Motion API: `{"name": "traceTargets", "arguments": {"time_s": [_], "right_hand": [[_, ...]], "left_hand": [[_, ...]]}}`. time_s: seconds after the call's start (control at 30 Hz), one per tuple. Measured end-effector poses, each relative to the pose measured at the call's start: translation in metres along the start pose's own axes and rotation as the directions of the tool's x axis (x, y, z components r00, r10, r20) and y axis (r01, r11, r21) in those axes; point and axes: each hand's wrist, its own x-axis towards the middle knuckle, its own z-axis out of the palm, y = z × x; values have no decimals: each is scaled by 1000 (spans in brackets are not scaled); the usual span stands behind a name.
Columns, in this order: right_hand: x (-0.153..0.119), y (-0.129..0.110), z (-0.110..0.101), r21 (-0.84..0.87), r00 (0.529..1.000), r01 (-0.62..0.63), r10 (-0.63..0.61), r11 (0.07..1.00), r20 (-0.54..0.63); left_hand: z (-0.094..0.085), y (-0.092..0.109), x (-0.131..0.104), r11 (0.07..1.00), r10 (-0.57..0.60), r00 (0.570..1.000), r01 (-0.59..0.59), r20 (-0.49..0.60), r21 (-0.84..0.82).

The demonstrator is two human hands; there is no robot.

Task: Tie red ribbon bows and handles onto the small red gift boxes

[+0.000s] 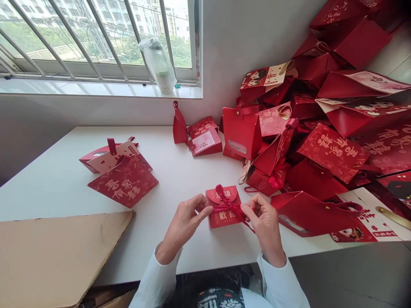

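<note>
A small red gift box (224,219) with gold characters lies on the white table in front of me. Across its top a red ribbon (228,205) is tied in a bow with a loop standing up. At the box's left side, my left hand (189,220) pinches the ribbon between thumb and fingers. On the right, my right hand (263,220) pinches the other side of the bow, and a ribbon tail hangs down below those fingers. The exact ends between the fingertips are partly hidden.
A large heap of red gift boxes (332,152) covers the table's right side. Several folded boxes (126,182) stand at the left, behind a cardboard box (58,256). Two more lie near the wall, including a pink-topped box (205,143). A bagged cup (163,72) stands on the windowsill.
</note>
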Motion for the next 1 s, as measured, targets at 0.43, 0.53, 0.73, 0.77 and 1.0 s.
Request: {"name": "traceTargets", "arguments": {"time_s": [0.43, 0.53, 0.73, 0.77, 1.0], "right_hand": [[7, 6, -7, 173, 989, -68, 43, 983, 140], [9, 5, -7, 194, 984, -96, 63, 976, 169], [10, 7, -5, 193, 982, -48, 10, 980, 190], [9, 7, -5, 164, 983, -26, -4, 986, 184], [-11, -13, -3, -89, 986, 120, -109, 989, 127]], "left_hand": [[39, 23, 8, 686, 560, 827, -492, 43, 536], [44, 23, 14, 796, 508, 860, -445, -53, 411], [38, 23, 18, 976, 214, 946, -199, -245, 83], [39, 23, 19, 977, 209, 945, -191, -253, 96], [55, 27, 24, 937, 215, 931, -112, -294, 330]]}}
